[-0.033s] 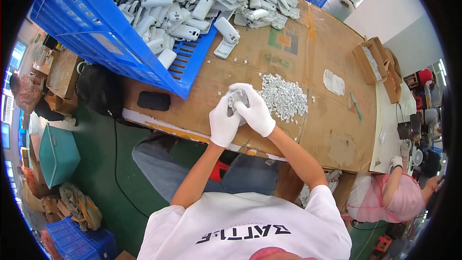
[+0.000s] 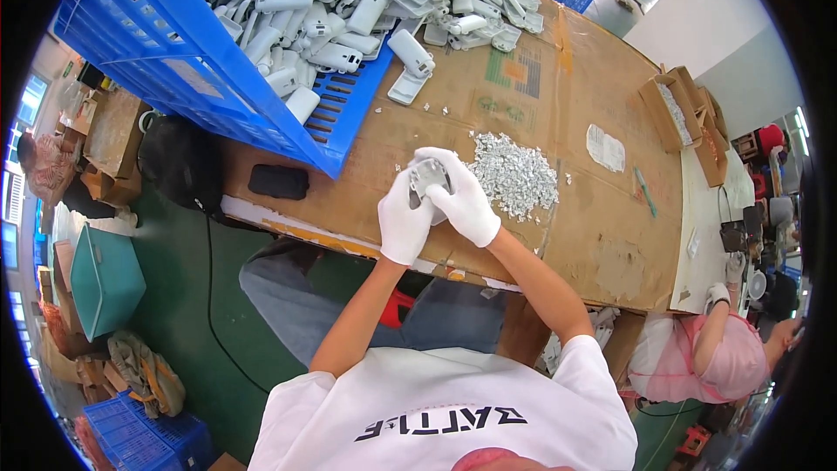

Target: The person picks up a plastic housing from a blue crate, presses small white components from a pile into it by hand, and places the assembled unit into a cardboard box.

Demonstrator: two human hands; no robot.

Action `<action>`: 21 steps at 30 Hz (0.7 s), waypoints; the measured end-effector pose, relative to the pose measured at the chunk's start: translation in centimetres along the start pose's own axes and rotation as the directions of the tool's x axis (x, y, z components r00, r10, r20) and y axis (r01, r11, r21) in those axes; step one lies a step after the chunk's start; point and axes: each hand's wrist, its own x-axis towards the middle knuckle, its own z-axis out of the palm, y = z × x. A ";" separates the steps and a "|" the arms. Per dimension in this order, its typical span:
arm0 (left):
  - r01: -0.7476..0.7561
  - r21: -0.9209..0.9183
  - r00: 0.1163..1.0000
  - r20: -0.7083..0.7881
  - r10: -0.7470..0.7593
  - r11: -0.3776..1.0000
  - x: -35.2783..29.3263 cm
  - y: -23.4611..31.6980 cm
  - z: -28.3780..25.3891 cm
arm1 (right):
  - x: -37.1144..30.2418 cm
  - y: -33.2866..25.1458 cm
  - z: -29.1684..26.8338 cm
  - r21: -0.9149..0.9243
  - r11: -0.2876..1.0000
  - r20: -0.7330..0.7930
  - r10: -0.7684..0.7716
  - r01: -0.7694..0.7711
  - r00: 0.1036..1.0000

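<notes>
Both hands wear white gloves and meet over the near edge of the table. My left hand (image 2: pixel 403 225) is closed around the left side of a pale grey plastic shell (image 2: pixel 429 176). My right hand (image 2: pixel 466 207) grips the same shell from the right, thumb lying across its lower part. Fingers cover much of the shell, so its full shape is hidden. Just right of the hands lies a heap of tiny silvery-white parts (image 2: pixel 516 176). Farther off, many white plastic shells (image 2: pixel 349 22) are piled in and beside a blue slotted crate (image 2: pixel 205 61) tipped on its side.
Cardboard (image 2: pixel 602 209) covers the table. A black pouch (image 2: pixel 279 182) sits near its left edge. At right are a crumpled paper (image 2: pixel 605 148), a teal pen-like tool (image 2: pixel 645 192) and small cardboard boxes (image 2: pixel 667 113). A person in pink (image 2: pixel 697 353) sits at lower right.
The shell has turned slightly between my hands, showing more of its flat face. My right thumb has shifted a little; the hands otherwise stay in place.
</notes>
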 end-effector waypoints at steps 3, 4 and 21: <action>-0.024 0.014 1.000 0.001 0.024 1.000 0.1 -0.1 -0.1 | -0.1 -0.8 -0.5 0.111 0.990 0.043 0.085 -0.089 0.995; -0.038 0.030 0.999 0.005 0.038 0.999 0.0 0.0 -0.1 | -0.1 -0.6 -0.5 0.110 0.990 0.044 0.087 -0.091 0.995; -0.064 0.038 0.998 0.025 0.063 0.997 -0.4 -0.2 -0.2 | -0.1 0.8 -0.1 0.064 0.996 -0.047 0.062 -0.059 0.997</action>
